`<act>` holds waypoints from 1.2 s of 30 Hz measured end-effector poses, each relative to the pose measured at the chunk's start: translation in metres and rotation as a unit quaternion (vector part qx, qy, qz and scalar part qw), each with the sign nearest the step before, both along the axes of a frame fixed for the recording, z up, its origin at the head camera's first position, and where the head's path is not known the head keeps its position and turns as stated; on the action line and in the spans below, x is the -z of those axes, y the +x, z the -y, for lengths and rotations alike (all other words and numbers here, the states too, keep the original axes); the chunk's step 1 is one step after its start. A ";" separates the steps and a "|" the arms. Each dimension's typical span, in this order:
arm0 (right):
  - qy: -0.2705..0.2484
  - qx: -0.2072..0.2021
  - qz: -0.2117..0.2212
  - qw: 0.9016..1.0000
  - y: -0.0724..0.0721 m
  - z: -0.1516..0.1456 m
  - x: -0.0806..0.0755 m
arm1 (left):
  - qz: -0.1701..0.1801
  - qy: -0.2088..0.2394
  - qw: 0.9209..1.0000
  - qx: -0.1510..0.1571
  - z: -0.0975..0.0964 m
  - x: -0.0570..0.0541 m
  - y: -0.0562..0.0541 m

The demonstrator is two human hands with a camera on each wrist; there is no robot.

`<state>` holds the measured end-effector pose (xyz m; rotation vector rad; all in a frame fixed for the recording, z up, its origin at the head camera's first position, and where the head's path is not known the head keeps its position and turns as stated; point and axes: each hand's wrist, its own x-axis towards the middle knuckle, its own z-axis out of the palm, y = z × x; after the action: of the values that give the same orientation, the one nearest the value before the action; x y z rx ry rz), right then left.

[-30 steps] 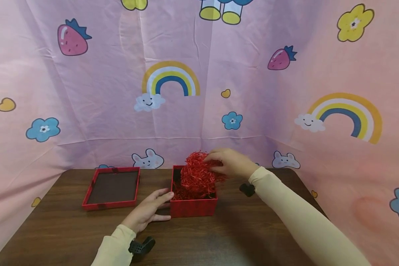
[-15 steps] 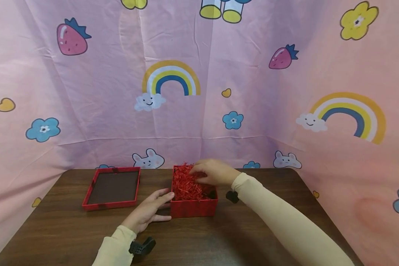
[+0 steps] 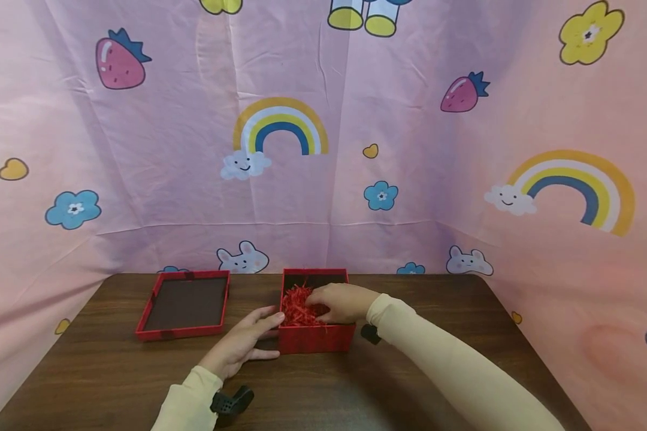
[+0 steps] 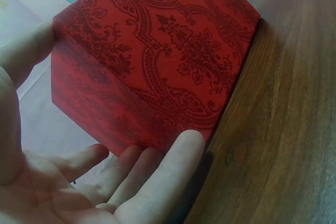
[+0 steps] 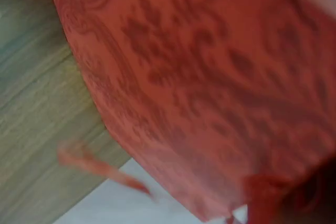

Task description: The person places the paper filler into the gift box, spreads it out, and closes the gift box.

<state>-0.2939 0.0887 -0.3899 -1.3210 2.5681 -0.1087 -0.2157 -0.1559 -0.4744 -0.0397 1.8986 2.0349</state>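
Observation:
A red patterned box (image 3: 315, 339) stands uncovered on the table, its dark inside showing at the back. Red shredded paper (image 3: 296, 306) is heaped in its front left part. My right hand (image 3: 341, 302) reaches over the right side into the box, its curled fingers gripping the shredded paper; the fingertips are hidden in the strands. Against the box's left side rest the extended fingers of my left hand (image 3: 242, 344), with the thumb at the top rim. The left wrist view shows these fingers (image 4: 178, 161) along the patterned wall. In the right wrist view, a loose red strip (image 5: 105, 169) dangles beside the box.
A red-rimmed lid (image 3: 223, 299) with a dark inside lies to the left of the box. The brown wooden table (image 3: 113, 371) ends at a printed cloth backdrop (image 3: 183, 197), which stands behind it and along the sides.
My right hand has come down and left from above the box with the red shredded paper, then toward the box's front. The left hand has stayed at the box's side.

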 end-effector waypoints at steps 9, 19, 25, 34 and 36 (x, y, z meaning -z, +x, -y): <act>0.000 -0.005 0.000 1.000 -0.003 -0.002 -0.001 | -0.002 -0.001 1.000 -0.001 0.000 0.000 0.002; -0.055 0.013 0.030 0.998 -0.008 -0.017 -0.022 | 0.002 0.000 1.000 -0.010 0.001 0.002 0.000; -0.097 0.005 0.020 0.995 -0.001 -0.013 -0.029 | 0.003 0.005 1.000 -0.009 0.002 0.003 -0.001; -0.072 -0.039 0.051 0.995 0.000 0.006 -0.006 | 0.001 0.007 1.000 -0.008 0.000 0.002 -0.001; -0.058 -0.036 0.052 0.996 -0.003 0.008 0.003 | 0.000 0.008 1.000 -0.008 -0.002 0.002 -0.001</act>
<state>-0.2966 0.0804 -0.3924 -1.4078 2.4575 -0.3101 -0.2166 -0.1544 -0.4769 -0.0514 1.8866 2.0600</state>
